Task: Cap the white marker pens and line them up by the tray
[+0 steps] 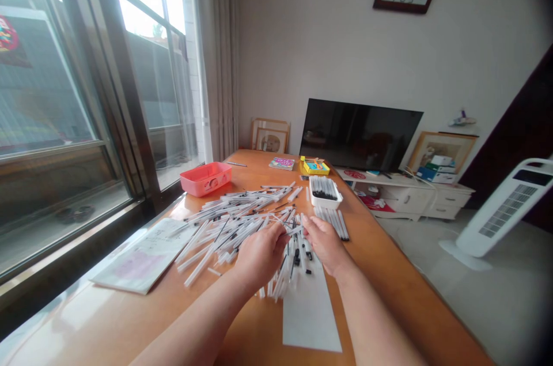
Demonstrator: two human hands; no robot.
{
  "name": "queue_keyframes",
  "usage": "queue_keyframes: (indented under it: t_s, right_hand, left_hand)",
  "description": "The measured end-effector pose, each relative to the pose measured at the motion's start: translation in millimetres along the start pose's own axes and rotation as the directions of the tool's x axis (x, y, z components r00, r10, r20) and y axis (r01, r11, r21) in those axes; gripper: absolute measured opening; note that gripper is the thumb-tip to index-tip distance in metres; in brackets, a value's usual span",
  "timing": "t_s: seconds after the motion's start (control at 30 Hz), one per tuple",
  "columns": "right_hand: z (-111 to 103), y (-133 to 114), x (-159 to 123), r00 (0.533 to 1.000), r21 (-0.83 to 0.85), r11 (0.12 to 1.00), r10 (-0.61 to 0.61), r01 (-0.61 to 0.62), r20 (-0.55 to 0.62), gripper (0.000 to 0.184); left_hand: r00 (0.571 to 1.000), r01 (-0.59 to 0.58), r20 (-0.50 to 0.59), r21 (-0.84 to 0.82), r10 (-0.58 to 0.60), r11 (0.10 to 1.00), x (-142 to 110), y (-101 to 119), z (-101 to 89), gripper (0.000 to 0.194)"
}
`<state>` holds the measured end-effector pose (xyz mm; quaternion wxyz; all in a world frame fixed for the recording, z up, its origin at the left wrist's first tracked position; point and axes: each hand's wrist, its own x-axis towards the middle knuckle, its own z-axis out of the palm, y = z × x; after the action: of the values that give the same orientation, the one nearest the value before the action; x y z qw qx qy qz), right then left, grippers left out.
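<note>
My left hand (264, 251) is closed in a pinch above the pile, at one end of a thin translucent pen barrel (296, 230). At its other end my right hand (323, 242) pinches too, thumb and fingers together. The fingers hide the tips, so how the parts join is unclear. Beneath and around the hands lies a loose heap of pen barrels (207, 242), with dark refills among them. Small black pen caps (297, 257) are scattered between my wrists, partly over a white paper strip (309, 320).
A white basket (326, 203) holds upright pens, beside a row of pens (337, 222). Left stand a red plastic basket (206, 179) and a paper booklet (142, 256). Farther back are a colourful book (281, 163) and a yellow box (316, 168). The table edge runs along the right.
</note>
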<state>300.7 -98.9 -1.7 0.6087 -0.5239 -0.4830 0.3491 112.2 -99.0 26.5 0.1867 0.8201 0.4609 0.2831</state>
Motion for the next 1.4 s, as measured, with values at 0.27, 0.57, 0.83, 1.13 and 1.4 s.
queue_keyframes:
  t_s: [0.27, 0.57, 0.83, 1.13, 1.4]
  right_hand:
    - [-6, -1, -1, 0.978, -0.041, 0.999, 0.0, 0.009, 0.21, 0.048]
    - [2, -7, -5, 0.985, -0.053, 0.998, 0.036, -0.028, 0.167, 0.047]
    - [5, -6, -6, 0.99, -0.031, 0.998, 0.057, -0.053, 0.132, 0.046]
    - [11, -10, -7, 0.989, 0.034, 0.998, 0.052, -0.057, 0.138, 0.039]
    - [12, 4, -3, 0.992, -0.157, 0.984, 0.099, -0.086, 0.077, 0.049]
  left_hand:
    - [0.976, 0.118, 0.209, -0.287, -0.059, 0.951, 8, -16, 0.3, 0.047]
    - [0.999, 0.016, 0.044, -0.059, -0.014, 0.998, 9, -20, 0.6, 0.036]
    - [0.999, 0.025, 0.036, -0.025, -0.024, 0.999, 10, -21, 0.1, 0.025]
    - [0.998, 0.042, 0.038, -0.013, -0.041, 0.999, 11, -24, 0.5, 0.036]
    - [0.999, -0.039, 0.011, 0.096, 0.038, 0.995, 9, -21, -1.6, 0.024]
